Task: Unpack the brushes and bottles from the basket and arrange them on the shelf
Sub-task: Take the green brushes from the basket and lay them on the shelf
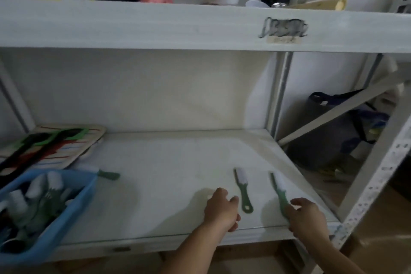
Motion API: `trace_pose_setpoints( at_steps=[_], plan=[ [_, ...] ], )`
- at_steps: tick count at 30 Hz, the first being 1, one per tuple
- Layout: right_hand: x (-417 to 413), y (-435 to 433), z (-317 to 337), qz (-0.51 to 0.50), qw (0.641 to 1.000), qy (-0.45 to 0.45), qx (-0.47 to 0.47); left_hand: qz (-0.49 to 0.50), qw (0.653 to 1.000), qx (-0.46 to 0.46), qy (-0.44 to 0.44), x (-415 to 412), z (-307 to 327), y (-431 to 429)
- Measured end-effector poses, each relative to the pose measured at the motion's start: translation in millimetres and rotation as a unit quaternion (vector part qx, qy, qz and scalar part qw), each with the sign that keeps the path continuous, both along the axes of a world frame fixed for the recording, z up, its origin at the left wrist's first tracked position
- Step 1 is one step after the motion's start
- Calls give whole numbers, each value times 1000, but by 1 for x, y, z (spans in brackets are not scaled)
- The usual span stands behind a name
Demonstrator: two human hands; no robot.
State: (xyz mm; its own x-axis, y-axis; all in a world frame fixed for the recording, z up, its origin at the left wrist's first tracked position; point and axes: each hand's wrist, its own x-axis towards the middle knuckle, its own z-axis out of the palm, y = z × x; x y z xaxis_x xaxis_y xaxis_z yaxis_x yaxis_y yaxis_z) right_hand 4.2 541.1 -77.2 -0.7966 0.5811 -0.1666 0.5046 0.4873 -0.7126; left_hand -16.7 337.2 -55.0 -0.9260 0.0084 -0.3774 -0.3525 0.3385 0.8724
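Two hands low on the shelf [178, 162]. Right hand [308, 218] clamped on the handle of a green brush [278, 189]; handle end hidden under the fingers. Left hand [222, 210] curled just beside a second brush [242, 189]; whether it touches, cannot tell. Third brush [106, 174] pokes out behind the blue basket [66, 229], far left, cut off by the frame. Contents blurred: white bristles, green handles. Striped mat [66, 147] behind it.

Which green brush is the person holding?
The rightmost brush, nearest the shelf's right edge: the right hand is on its handle. The middle brush lies free beside the left hand.
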Motion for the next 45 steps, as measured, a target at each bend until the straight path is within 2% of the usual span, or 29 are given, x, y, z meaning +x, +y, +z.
trace_pose_setpoints(
  at_steps=[3,8,12,16,18,21,26,29,31,34,36,37,39,41,42,45],
  plan=[
    [-4,-48,16,95,993,55,34,1,999,-13,38,22,14,-61],
    [-27,-181,34,265,956,107,-64,92,987,-85,102,58,34,-193],
    [-66,-280,28,356,926,97,-83,164,961,-181,129,70,47,-294],
    [-102,-357,22,423,901,98,-5,205,910,-339,120,61,47,-366],
    [-118,-388,17,444,890,89,58,196,899,-380,95,51,43,-382],
    [-140,-424,9,456,876,70,136,178,907,-377,53,33,38,-384],
    [-158,-455,0,475,854,37,208,150,918,-367,-3,16,35,-378],
    [-164,-462,-6,472,852,10,228,155,924,-348,-18,16,32,-382],
    [-166,-463,-5,469,857,-9,214,171,938,-302,-30,17,30,-387],
    [-163,-458,8,456,872,-37,173,230,957,-175,-9,22,32,-392],
    [-156,-446,15,426,895,-40,127,270,954,-125,18,28,41,-388],
    [-151,-437,18,406,909,-39,86,283,952,-112,39,32,47,-382],
    [-136,-406,21,353,932,-22,-79,278,953,-86,81,38,60,-356],
    [-116,-362,27,290,915,10,-280,241,965,-46,96,35,66,-319],
    [-106,-335,31,261,901,29,-346,218,971,-22,94,31,64,-296],
    [-82,-244,41,172,875,76,-447,155,984,29,78,13,48,-223]
  ],
)
